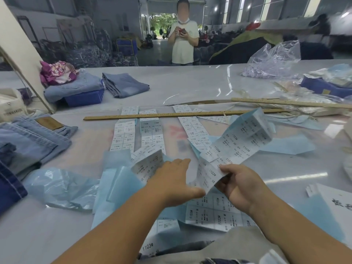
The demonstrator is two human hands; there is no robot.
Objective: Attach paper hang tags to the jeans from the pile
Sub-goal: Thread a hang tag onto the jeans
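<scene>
Left hand (174, 180): fingers straight and together, palm down, reaching forward over the label sheets, holding nothing; its fingertips lie at a curled strip of labels (147, 166).
Jeans pile (28, 141): light and dark denim stacked at the table's left edge, a brown leather patch showing on top, well apart from both hands.
Folded jeans (124, 83): far left on the table, beside another pair lying on a blue tray (85, 98).
Flat label strips (124, 134): three columns printed "1103#", lying under a wooden ruler (171, 115) set across them.
Blue backing paper (112, 185): loose pieces scattered round the strips.
Right hand (240, 185): thumb and curled fingers pinch the near end of a long label strip (234, 147), which rises off the table and arches away to the right.
Plastic bag (274, 60): clear, crumpled, far right.
Bystander (182, 35): stands beyond the table, holding a phone.
</scene>
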